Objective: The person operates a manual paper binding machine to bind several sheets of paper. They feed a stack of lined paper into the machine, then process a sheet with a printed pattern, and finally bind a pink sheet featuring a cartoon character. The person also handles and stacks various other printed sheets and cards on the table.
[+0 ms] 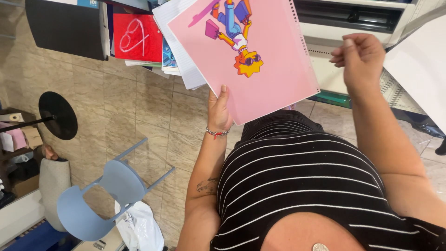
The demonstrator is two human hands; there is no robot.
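Note:
My left hand (219, 110) grips the lower corner of a pink sheet (269, 69) with punched holes along one edge and a cartoon figure printed on it. The sheet is held up in front of my striped black top. Behind it fan out several white lined sheets (179, 46). My right hand (360, 58) hovers to the right of the pink sheet, fingers curled together, holding nothing that I can see. A beaded bracelet sits on my left wrist.
A red cover with a heart drawing (137, 37) and a black folder (67, 28) lie at the top left. A white machine (348, 21) stands at the top right. Below on the tiled floor are a light blue chair (111, 190), a black round stand base (58, 115) and a white bag (139, 227).

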